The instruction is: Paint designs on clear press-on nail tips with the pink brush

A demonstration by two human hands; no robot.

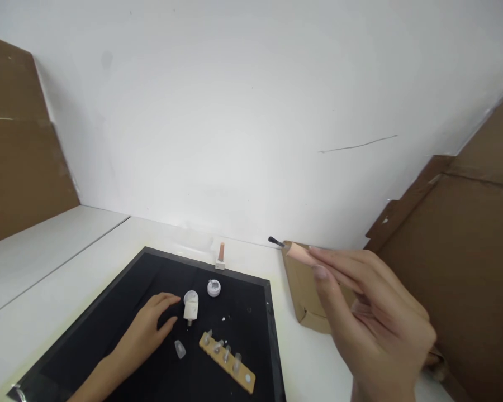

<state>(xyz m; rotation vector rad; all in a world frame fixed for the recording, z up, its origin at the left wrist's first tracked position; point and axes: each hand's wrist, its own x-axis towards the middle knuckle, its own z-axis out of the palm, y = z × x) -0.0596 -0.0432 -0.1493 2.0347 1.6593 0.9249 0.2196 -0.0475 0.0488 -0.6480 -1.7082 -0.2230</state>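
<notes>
My right hand [373, 312] is raised at the right, with thumb and fingers closed on a nail polish brush by its peach cap [299, 254]. The dark bristle end points up and left. On the black mat [151, 279] lies my left hand [151, 324], its fingers apart and nothing between them. Just right of its fingertips, a white nail polish bottle [190, 310] lies tilted against a round white lid [190, 296], its neck toward me. A clear nail tip [180, 349] rests below. A yellowish strip [230, 363] holds several clear nail tips on stands.
A white jar [213, 288] with silvery contents sits on the mat. Another polish bottle with a peach cap [221, 252] stands at the mat's back edge. A cardboard box [302, 296] lies behind my right hand. Cardboard panels [20, 134] flank both sides, and a white wall [235, 111] rises behind.
</notes>
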